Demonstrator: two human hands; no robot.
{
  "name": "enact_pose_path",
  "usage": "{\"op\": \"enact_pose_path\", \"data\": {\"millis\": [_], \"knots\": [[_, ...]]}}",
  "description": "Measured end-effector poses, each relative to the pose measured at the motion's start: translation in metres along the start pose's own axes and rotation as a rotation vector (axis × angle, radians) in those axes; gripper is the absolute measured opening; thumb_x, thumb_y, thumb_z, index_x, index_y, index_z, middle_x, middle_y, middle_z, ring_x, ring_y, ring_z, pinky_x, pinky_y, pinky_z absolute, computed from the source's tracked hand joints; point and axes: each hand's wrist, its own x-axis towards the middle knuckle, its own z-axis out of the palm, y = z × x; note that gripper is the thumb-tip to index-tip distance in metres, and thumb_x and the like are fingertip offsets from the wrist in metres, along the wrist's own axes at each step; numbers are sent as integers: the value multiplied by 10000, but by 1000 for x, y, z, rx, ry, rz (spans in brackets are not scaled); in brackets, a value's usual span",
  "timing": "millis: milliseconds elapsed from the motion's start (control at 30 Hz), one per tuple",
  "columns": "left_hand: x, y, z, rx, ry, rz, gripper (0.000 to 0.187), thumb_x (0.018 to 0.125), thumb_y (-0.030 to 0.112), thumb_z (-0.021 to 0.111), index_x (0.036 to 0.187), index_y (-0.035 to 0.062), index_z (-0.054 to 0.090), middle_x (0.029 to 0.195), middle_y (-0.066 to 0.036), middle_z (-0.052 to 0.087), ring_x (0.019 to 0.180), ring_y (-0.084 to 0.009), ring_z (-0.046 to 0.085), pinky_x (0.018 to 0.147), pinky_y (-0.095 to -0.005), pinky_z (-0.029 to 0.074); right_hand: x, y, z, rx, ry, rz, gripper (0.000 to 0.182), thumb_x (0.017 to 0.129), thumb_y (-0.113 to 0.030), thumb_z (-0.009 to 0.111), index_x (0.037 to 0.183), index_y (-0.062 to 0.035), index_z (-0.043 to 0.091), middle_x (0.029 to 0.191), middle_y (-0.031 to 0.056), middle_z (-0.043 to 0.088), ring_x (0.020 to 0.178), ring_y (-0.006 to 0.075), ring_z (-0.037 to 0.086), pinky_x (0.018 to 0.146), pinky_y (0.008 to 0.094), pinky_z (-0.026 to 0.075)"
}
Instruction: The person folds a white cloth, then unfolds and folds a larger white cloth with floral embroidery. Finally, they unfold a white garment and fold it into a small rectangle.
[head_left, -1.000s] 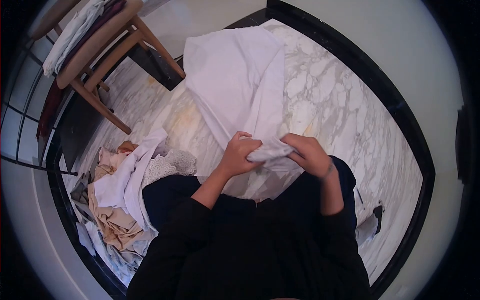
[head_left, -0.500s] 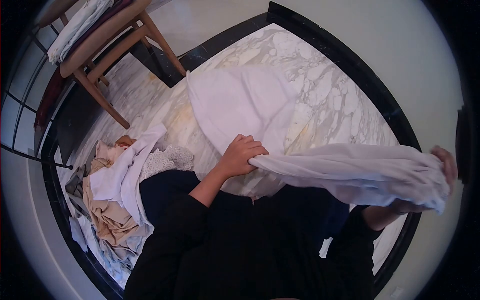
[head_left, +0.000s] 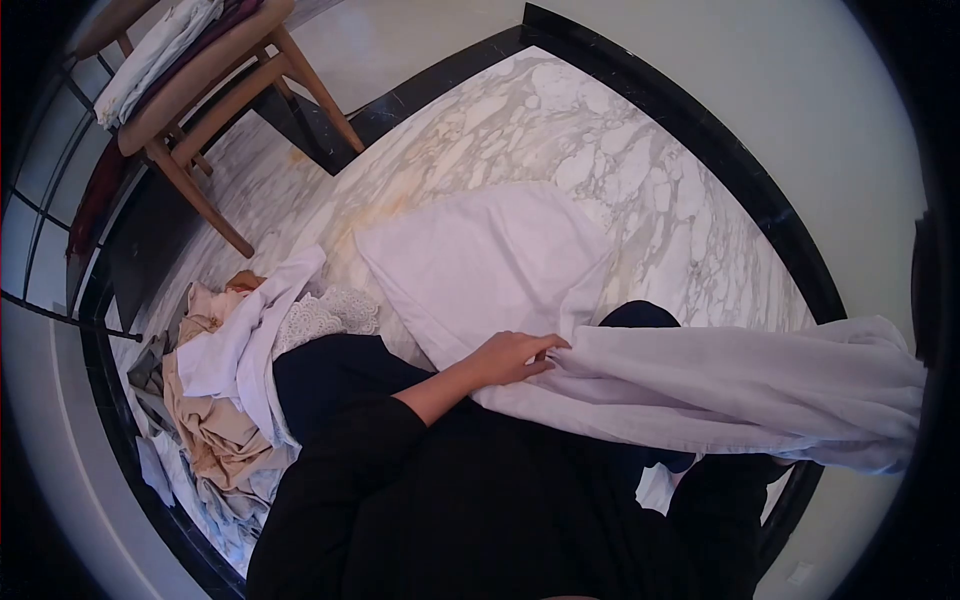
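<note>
A long white cloth (head_left: pixel 720 385) stretches from the middle of my lap out to the right. My left hand (head_left: pixel 510 358) pinches its near end, fingertips closed on the gathered fabric. My right arm (head_left: pixel 730 490) reaches out beneath the cloth's right part. Only a sliver of the wrist shows there, and the fabric hides my right hand. In front of my knees, another white stretch of fabric (head_left: pixel 490 255) lies spread on the marble floor, its near edge running up to the cloth by my left hand.
A heap of clothes (head_left: pixel 215 435) in white, beige and grey lies to my left, with white lace (head_left: pixel 325 315) beside my knee. A wooden chair (head_left: pixel 200 105) carrying folded clothes stands at upper left. A black border (head_left: pixel 680 110) edges the marble floor along the wall.
My left hand has moved right and slightly toward me. The cloth's right end has swung farther out and lower, covering my right hand. The spread fabric has shifted nearer.
</note>
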Motion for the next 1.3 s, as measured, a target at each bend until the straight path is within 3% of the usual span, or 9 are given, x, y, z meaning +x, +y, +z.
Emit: {"op": "enact_pose_path", "data": {"millis": [267,333,467,600,700,833,933,1133,1300], "knots": [[16,-26,-33,-48,746,173,162,873,111,597,1032,95,572,1160,-60,600,1078,-202,568,908,-318,435,3,18,-41,-101,36,82,310,863,-270,628,971,18,590,822,106,570,716,206,523,621,330,428],[5,-26,-54,-955,456,-11,141,859,75,594,990,93,547,1110,-43,574,1078,-147,525,930,-309,377,11,31,-56,-136,42,111,301,861,-263,634,962,17,590,815,102,568,710,201,519,617,328,426],[-17,-10,-63,-1349,386,44,65,863,84,554,912,118,529,978,-20,521,969,-113,479,847,-258,351,19,51,-83,-227,61,193,284,859,-249,646,943,16,589,802,93,563,698,192,511,610,324,422],[-15,-7,-56,-682,-73,391,207,890,133,520,1048,116,651,1076,-44,528,984,-161,484,845,-286,321,22,78,-109,-293,61,277,269,856,-236,658,924,15,588,788,84,557,686,183,502,603,321,417],[-15,38,-52,-99,-101,275,316,899,262,573,1192,171,648,1143,-80,529,1008,-210,494,860,-318,316,19,96,-126,-330,63,329,258,854,-225,667,910,14,587,778,77,554,677,176,496,598,318,414],[-19,37,-19,109,3,375,520,750,489,693,1184,205,666,1220,-78,511,1036,-228,506,861,-366,333,18,120,-145,-353,60,388,246,851,-212,679,891,13,586,765,68,548,664,167,488,591,314,409],[-21,17,5,296,-29,146,432,716,420,740,1063,167,701,1170,-61,523,1057,-227,505,846,-388,357,17,135,-155,-370,61,416,238,849,-201,688,877,12,585,755,61,544,655,160,482,586,312,406],[-32,-26,-2,664,-32,188,228,680,321,746,829,150,722,1028,-37,537,1065,-200,509,1022,-498,346,25,155,-170,-375,49,423,227,845,-181,706,848,10,584,735,48,537,637,146,469,576,306,399],[-51,-104,-39,830,-126,-62,274,721,315,717,930,138,714,1096,-33,575,1144,-221,505,1076,-581,299,51,151,-148,-352,20,381,222,841,-164,721,825,9,583,718,37,530,621,134,459,567,302,394]]}}
